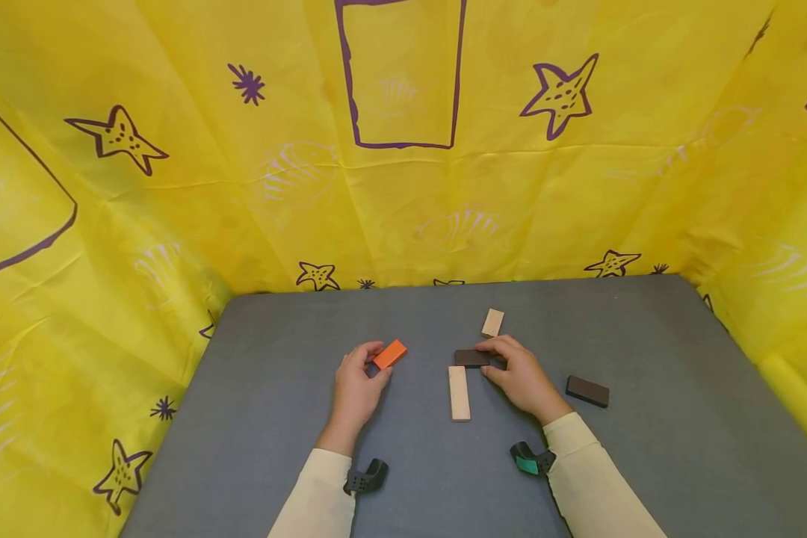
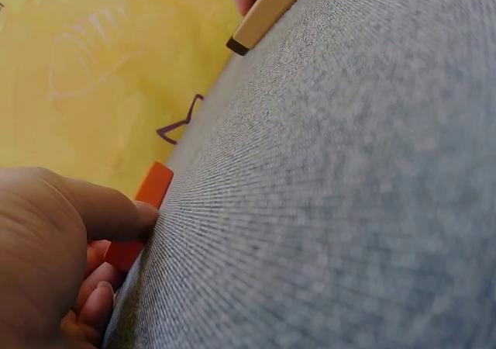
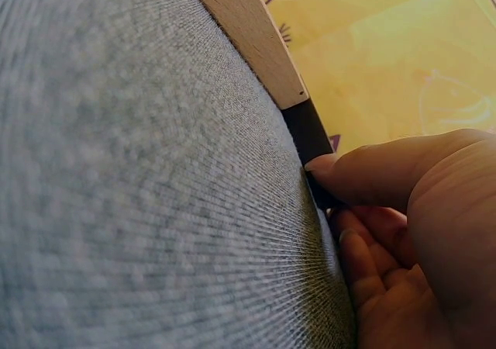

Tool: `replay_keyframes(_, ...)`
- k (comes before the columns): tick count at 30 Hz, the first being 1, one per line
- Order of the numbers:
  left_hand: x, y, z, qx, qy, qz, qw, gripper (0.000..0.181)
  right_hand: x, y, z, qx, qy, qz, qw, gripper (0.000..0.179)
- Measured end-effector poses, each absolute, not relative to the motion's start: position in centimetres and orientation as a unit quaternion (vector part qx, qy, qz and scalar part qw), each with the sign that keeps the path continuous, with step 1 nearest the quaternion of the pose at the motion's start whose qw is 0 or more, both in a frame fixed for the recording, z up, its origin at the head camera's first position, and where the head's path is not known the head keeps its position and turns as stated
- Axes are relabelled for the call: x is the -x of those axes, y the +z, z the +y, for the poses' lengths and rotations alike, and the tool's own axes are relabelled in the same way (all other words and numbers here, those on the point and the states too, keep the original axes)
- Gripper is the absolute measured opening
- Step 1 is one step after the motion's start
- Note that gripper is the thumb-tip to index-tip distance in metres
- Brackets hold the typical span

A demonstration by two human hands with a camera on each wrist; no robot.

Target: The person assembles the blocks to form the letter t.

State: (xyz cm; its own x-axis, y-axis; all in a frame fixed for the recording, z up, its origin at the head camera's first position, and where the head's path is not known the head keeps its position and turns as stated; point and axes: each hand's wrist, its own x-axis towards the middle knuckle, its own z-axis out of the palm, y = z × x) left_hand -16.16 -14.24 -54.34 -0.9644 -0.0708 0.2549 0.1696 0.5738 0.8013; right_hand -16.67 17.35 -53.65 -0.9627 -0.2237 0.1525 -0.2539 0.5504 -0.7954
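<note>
My left hand (image 1: 359,385) pinches an orange wooden block (image 1: 391,354) between thumb and fingers, low over the grey cloth. In the left wrist view the thumb lies against the orange block (image 2: 155,184). My right hand (image 1: 521,373) grips the right end of a dark brown block (image 1: 467,358), thumb on the near side and fingers on the far side. This dark block lies crosswise at the far end of a pale wooden block (image 1: 459,394). The right wrist view shows the dark block (image 3: 308,128) meeting the end of the pale block (image 3: 256,35).
A second pale block (image 1: 493,322) lies just beyond my right fingers. Another dark brown block (image 1: 588,391) lies to the right of my right wrist. Yellow patterned fabric (image 1: 403,217) hangs behind and beside the grey-covered table (image 1: 276,418).
</note>
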Motion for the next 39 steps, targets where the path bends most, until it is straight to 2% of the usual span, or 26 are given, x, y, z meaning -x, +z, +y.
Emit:
replay_keyframes(9,15.97,-54.06,-14.16,0.033,-0.437,-0.887,0.145,0.041,16.63,-53.55,17.32,-0.137,0.453,-0.881,0.017,0.035)
replay_keyframes(26,15.95,-54.06,-14.13,0.023,-0.429,-0.894,0.129,0.031,16.67,-53.5,17.41,-0.138,0.458,-0.878,0.012,0.036)
replay_keyframes(39,15.77,-54.0,-14.11,0.058,-0.428,-0.895,0.116,0.03,16.64,-53.32,17.42,-0.135,0.455,-0.88,0.007,0.036)
